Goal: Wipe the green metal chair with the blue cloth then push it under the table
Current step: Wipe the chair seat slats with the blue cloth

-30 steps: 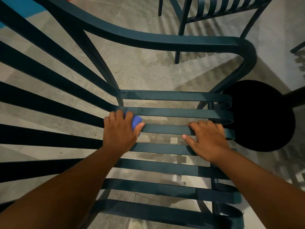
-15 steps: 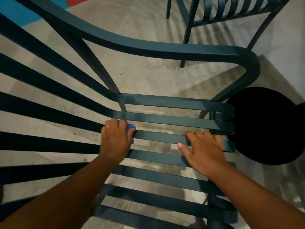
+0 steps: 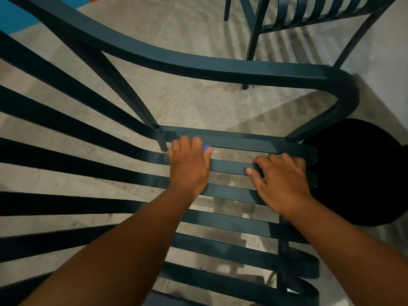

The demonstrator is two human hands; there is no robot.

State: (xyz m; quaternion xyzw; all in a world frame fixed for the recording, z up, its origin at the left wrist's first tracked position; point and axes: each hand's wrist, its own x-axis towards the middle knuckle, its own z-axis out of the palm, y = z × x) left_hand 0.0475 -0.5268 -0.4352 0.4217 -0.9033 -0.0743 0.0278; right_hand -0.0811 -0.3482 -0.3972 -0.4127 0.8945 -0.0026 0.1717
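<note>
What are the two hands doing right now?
Left hand: closed on the blue cloth, pressing a chair slat.
Right hand: open, resting flat on the slats.

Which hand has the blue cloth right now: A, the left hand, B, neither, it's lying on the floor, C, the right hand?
A: the cloth peeks out from under the left hand pressed on the chair slats; the right hand lies bare on them.

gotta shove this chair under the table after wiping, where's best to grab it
Judging by its shape, grip the thick curved armrest of the chair from above, fingers wrapped over it. It is a broad solid bar at standing reach, while the seat slats are thin and low. The left hand holds the cloth, so use the right hand.
</note>
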